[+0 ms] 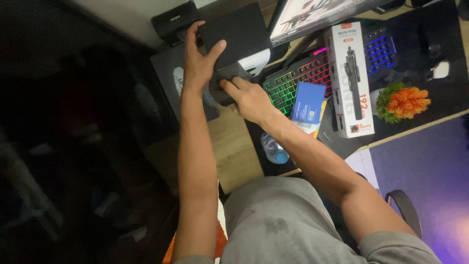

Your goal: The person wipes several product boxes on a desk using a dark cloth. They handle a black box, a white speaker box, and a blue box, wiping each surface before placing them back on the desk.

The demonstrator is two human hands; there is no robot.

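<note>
Dim bench [234, 151] at its far left corner.
A black box [239, 32] is steadied by the flat, released left hand [198, 66]; a dark cloth [224, 80] is grasped by the right hand [249, 98].

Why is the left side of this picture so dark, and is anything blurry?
Head view: the floor area left of the left hand is in deep shadow and smeared; the keyboard glows with its own coloured light; the right hand on the dark cloth looks slightly soft.

A tall white carton [351, 78] with a red end and a dark product picture lies on the tabletop beside a lit keyboard. A blue card packet [308, 103] leans left of it. A tilted monitor screen [312, 12] glows above.
</note>
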